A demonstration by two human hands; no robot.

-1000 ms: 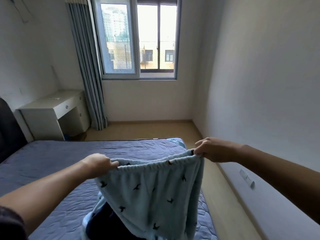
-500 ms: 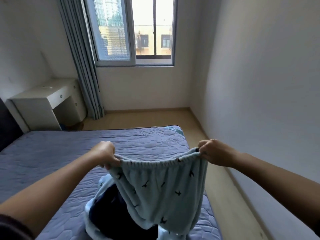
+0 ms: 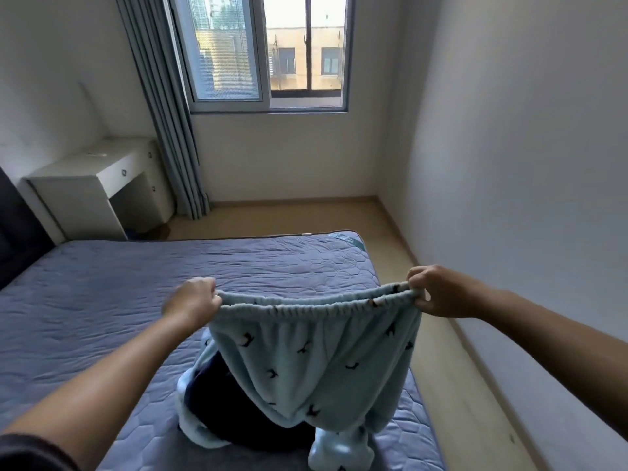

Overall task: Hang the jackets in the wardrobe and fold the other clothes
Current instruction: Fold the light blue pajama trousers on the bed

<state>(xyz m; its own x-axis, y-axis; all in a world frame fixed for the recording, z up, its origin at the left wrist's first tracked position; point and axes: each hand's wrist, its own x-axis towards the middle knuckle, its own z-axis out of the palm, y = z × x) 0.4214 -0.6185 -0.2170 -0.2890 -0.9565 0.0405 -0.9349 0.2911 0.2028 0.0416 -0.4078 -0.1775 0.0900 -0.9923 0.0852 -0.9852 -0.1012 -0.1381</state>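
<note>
Left hand [image 3: 192,302]: fingers are being curled round the left end of the elastic waistband [image 3: 316,304]. It's slightly blurred, so the exact pinch can't be told.

Light-blue fleece pants [image 3: 316,365] are being held up by that waistband, stretched between both hands above the near right part of the bed [image 3: 119,300]. The legs are being draped down onto a dark garment [image 3: 234,413] lying on the mattress.

Right hand [image 3: 438,292]: the right end of the waistband is being pinched between curled fingers and thumb.

Step judged: folding. The pants are being squared up for laying flat; not a jacket, so no wardrobe.

Next move, as judged: pants need to be lowered flat onto bare bed left of the dark garment, legs aligned, then folded.
</note>
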